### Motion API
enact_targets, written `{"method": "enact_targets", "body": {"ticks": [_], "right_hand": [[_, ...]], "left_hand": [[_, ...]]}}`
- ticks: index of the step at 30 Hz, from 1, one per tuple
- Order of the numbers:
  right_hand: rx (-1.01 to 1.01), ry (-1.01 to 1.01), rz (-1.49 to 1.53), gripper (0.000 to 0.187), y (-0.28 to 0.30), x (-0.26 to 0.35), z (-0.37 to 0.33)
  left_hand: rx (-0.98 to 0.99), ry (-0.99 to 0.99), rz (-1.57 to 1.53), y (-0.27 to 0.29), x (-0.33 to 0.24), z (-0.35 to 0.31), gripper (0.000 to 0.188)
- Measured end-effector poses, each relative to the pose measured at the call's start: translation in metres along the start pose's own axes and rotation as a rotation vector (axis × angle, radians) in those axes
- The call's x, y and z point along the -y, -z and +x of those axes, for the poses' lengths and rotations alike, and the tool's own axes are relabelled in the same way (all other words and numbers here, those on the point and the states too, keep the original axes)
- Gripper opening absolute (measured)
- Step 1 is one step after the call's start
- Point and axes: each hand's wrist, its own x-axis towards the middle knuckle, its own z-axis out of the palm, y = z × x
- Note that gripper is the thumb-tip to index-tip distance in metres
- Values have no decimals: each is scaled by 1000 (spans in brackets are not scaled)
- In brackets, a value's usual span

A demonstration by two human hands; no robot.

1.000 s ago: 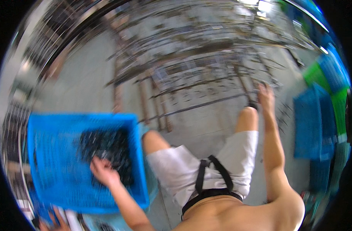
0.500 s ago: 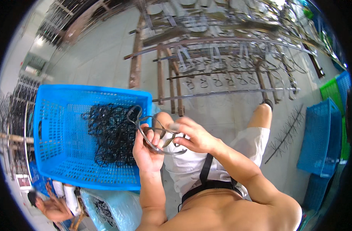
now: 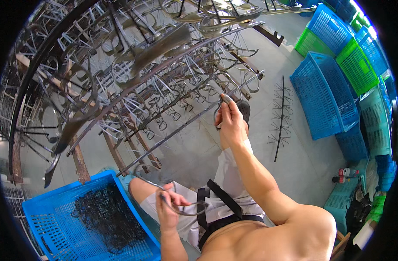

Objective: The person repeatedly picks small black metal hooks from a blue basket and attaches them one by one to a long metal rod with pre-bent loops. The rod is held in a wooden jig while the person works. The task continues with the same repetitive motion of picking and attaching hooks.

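Grey concrete floor lies under everything. At six o'clock the left hand (image 3: 170, 209) pinches several curved metal hooks (image 3: 186, 208) over the lap; toward twelve, the right hand (image 3: 230, 123) grips one hook (image 3: 219, 108) at a rack bar (image 3: 173, 135) — its lower end hidden. Blue crate (image 3: 46, 217) at seven holds a dark tangle (image 3: 105, 215), hard to make out.

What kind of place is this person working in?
Probably a small workshop or factory floor. A metal rack holds rows of bent wire loops, plastic crates stand stacked on bare concrete, and the left hand and right hand each hold a wire piece.
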Motion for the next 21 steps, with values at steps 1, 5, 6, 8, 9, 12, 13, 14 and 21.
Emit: {"method": "enact_targets", "body": {"ticks": [1, 5, 6, 8, 9, 12, 13, 14, 21], "right_hand": [[-58, -18, -45, 37, 0, -3, 6], [-287, -67, -163, 24, -18, -13, 15], [-309, -69, -231, 23, -21, -13, 17], [-352, -76, -367, 22, -24, -14, 20], [-385, 20, -409, 22, -26, -17, 21], [-440, 217, -518, 22, -30, -22, 24], [-431, 192, -530, 22, -29, -19, 24], [-419, 169, -541, 21, -30, -17, 25], [-193, -209, -31, 22, -20, -8, 27]], "left_hand": [[-5, 114, 17, -11, -4, -2, 30], [198, 187, 284, -12, -2, 8, 21], [217, 186, 306, -15, -4, 10, 20], [233, 214, 279, -21, -4, 14, 20], [230, 244, 231, -18, 2, 15, 22], [244, 398, 77, -17, 3, 15, 34], [253, 460, 25, -17, 2, 15, 38], [277, 449, 1, -16, 4, 15, 42], [365, 443, -205, -9, 13, 15, 63]]}}
